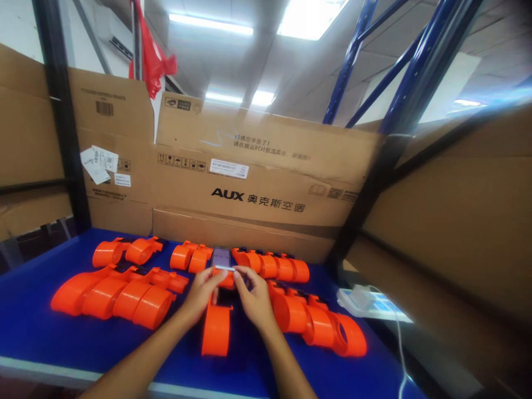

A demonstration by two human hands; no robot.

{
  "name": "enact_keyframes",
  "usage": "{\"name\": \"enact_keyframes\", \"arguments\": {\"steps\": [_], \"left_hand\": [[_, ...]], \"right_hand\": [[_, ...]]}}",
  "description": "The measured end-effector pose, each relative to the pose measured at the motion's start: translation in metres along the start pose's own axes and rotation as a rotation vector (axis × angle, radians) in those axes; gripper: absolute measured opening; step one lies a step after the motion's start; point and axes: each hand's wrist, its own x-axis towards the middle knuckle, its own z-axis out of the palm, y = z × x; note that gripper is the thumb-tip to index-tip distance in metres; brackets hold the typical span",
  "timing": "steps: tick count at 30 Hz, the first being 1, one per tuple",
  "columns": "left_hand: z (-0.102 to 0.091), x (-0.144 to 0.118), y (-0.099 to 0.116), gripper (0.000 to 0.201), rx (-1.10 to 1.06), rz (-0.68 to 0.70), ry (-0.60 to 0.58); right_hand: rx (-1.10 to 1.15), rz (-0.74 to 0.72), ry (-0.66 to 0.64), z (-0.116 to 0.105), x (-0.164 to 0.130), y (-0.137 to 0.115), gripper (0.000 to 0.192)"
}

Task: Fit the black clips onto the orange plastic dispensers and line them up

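Note:
My left hand [203,291] and my right hand [254,293] meet over the middle of the blue table. Between them they pinch an orange plastic piece [228,281], thumbs on top. A thin white strip [225,269] runs along its upper edge between my fingertips; I cannot tell whether it is part of the piece. My fingers hide much of the piece. Just beyond lies a small dark-framed device with a lit screen [221,256]. Nearer to me, below my left fingers, lies a loose orange ring-shaped piece [216,331] with a narrow arm.
Orange ring-shaped pieces lie in rows at the left [124,299] and right [320,324], with more behind. A cardboard wall [187,183] closes off the back, between dark metal posts [66,122]. At the right edge sit a white-and-blue box [386,307] and a white cable [400,343].

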Motion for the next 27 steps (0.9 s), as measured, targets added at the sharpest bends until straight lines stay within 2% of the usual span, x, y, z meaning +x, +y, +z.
{"name": "enact_keyframes", "arguments": {"steps": [9,13,19,27], "left_hand": [[0.003,-0.002,0.002,0.043,0.075,0.011,-0.083],[0.006,-0.006,0.007,0.046,0.008,0.024,-0.105],[0.012,-0.009,0.014,0.044,-0.066,0.088,-0.058],[0.011,-0.009,0.016,0.051,-0.077,0.072,0.055]], "right_hand": [[0.07,0.012,-0.007,-0.003,0.002,0.005,0.029],[0.07,0.022,0.063,-0.004,0.003,0.004,0.031],[0.155,0.056,0.076,-0.005,0.006,0.006,0.034],[0.248,0.086,0.105,-0.005,0.011,0.006,0.036]]}}
